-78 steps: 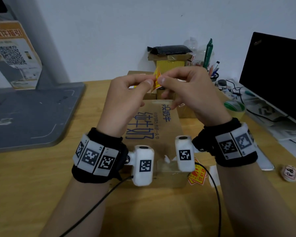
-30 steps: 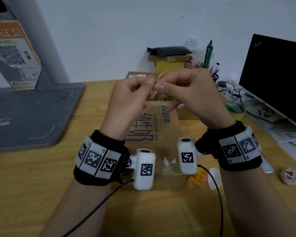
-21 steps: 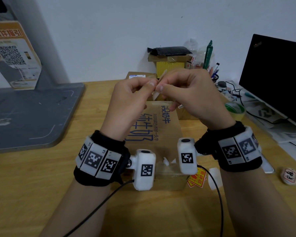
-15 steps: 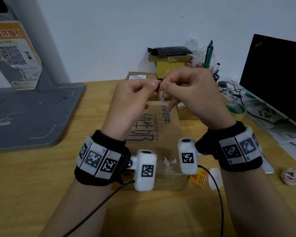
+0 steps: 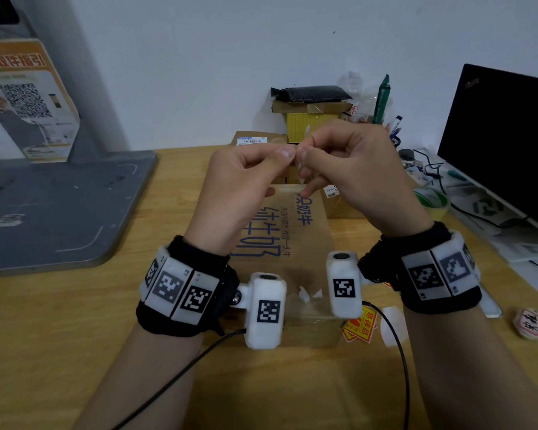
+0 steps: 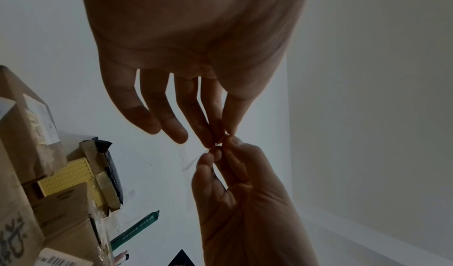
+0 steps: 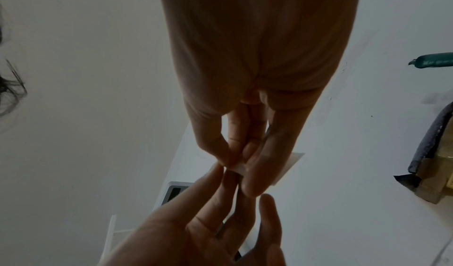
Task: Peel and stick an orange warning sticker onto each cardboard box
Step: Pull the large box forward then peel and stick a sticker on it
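**Sticker at the fingertips, box waiting below**

Nearest on the wooden desk (image 5: 59, 336) lie spare orange warning stickers (image 5: 359, 328), a small overlapping pile just right of the near end of the long cardboard box (image 5: 292, 240); I make out at least two, the exact number hidden by the overlap and the right wrist camera; beside them lies one pale scrap (image 5: 392, 325), probably a discarded backing.

Above the box, both hands are raised and meet fingertip to fingertip; the left hand (image 5: 243, 184) pinches with thumb and forefinger, its other fingers loosely extended; the right hand (image 5: 351, 169) pinches the same small piece, the sticker being peeled (image 7: 286, 168), which shows as a pale, thin sheet behind the right fingers (image 7: 267, 154); its orange face is not plainly visible here.

The sticker looks feather-light, thin and floppy, with a tacky underside that will likely curl onto itself or cling to skin; best held by one bare corner or edge, with the backing gripped at the opposite corner, then laid down from one edge and smoothed.

Boxes counted: one long printed box close, bearing no sticker on its visible top; two smaller cardboard boxes (image 5: 255, 139) behind the hands; one more topping the far stack (image 5: 311, 107) by the wall; further off stands one dark monitor (image 5: 503, 144).
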A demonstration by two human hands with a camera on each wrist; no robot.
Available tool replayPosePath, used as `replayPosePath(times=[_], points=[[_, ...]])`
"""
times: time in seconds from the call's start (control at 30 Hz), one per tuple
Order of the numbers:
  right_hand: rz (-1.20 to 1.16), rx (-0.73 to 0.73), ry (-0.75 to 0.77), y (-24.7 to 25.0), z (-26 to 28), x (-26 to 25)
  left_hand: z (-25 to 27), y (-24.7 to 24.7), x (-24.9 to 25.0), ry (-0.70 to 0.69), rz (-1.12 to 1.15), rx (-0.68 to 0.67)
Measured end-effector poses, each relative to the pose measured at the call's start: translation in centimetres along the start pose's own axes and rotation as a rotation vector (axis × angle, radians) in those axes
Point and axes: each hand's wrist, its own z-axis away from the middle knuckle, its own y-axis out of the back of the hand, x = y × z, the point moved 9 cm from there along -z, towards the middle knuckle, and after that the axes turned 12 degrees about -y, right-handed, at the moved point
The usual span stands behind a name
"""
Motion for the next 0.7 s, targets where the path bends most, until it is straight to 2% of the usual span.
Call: replayPosePath(times=[0.33,0.5,0.7], points=[[0.017,0.025,-0.001,0.2,0.1,-0.1,0.0,0.0,-0.5,0.033,0.031,0.031],[0.051,0.106,-0.046,1.0,-0.2,0.6,0.0,0.4,-0.9,0.077,0.079,0.076],[0.091,0.219,-0.136,2.4,-0.5,2.2,-0.1,1.1,-1.7,0.091,0.032,0.121]])
